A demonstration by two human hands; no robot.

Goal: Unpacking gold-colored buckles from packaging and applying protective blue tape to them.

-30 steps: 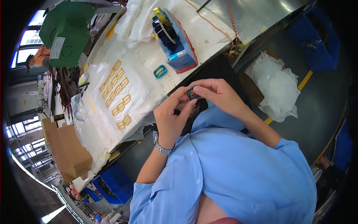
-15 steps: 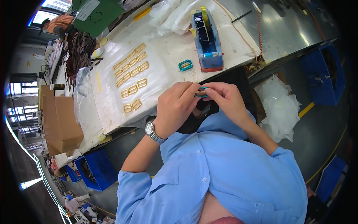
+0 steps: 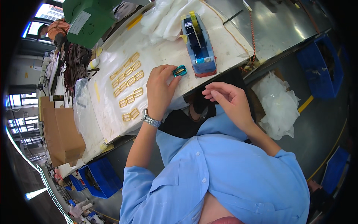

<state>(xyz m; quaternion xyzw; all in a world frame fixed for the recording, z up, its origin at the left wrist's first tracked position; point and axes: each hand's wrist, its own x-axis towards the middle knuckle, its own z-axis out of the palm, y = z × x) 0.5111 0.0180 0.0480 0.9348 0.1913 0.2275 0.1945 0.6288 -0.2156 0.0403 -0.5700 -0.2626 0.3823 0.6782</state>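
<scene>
My left hand, a metal watch on its wrist, reaches onto the white-covered table, and its fingertips close on a small teal buckle. The buckle lies just left of a blue tape dispenser. Rows of gold buckles are laid out on the white sheet to the left of my hand. My right hand hovers off the table edge above my lap, fingers loosely apart and holding nothing that I can see.
A green box and clear plastic bags sit at the table's far side. A cardboard box and blue bins stand at the left, another blue bin and crumpled white plastic at the right. A person works far left.
Both hands were together at my chest around a small item. Now the left hand has stretched out to the teal buckle on the table and the right hand has drawn apart, open.
</scene>
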